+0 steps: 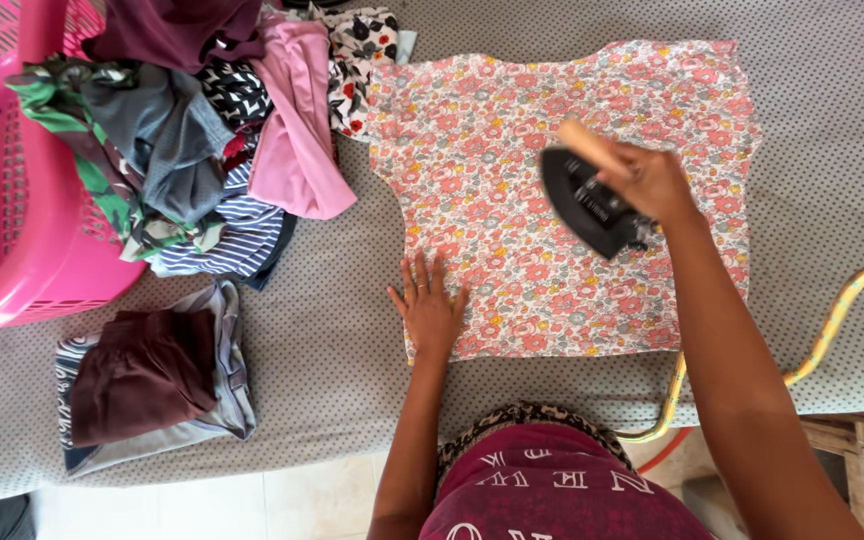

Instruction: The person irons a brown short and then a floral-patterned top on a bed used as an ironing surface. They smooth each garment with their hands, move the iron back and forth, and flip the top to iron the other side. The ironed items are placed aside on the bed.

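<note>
Fingers of right hand (652, 180) wrapped round black iron (587, 205); left hand (428, 310) spread flat on floral top (512, 130).

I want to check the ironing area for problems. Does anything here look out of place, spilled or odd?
One thing stands out: the pink basket lies tipped on its side, and crumpled clothes spill from it onto the table. The floral top lies flat under the iron.

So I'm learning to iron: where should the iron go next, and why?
Probably glide the iron, gripped by the right hand, down toward the hem, since the left hand already pins the floral top flat there.
</note>
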